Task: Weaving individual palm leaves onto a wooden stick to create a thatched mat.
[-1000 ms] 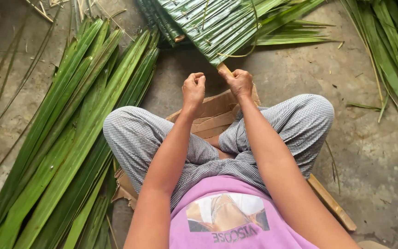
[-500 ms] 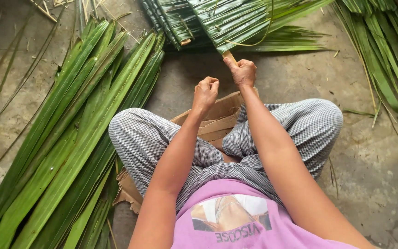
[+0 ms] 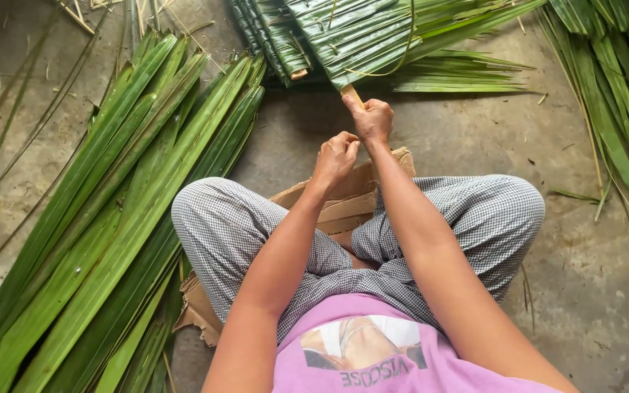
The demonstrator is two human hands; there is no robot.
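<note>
This looks like a rural, floor-level craft workspace for making leaf thatch. The ground is a bare, stained concrete floor [image 3: 475, 138], strewn with dry leaf scraps. A thick pile of long green palm leaves [image 3: 111, 218] lies on it, and folded, stitched thatch panels [image 3: 343, 36] lie nearby. The person sits cross-legged on flattened cardboard [image 3: 343, 204] rather than at any worktop.

Pink printed shirt, grey-and-white checked trousers, bare forearms.

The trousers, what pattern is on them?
The trousers have a small grey-and-white check, seen best in the head view, the only one here.
</note>
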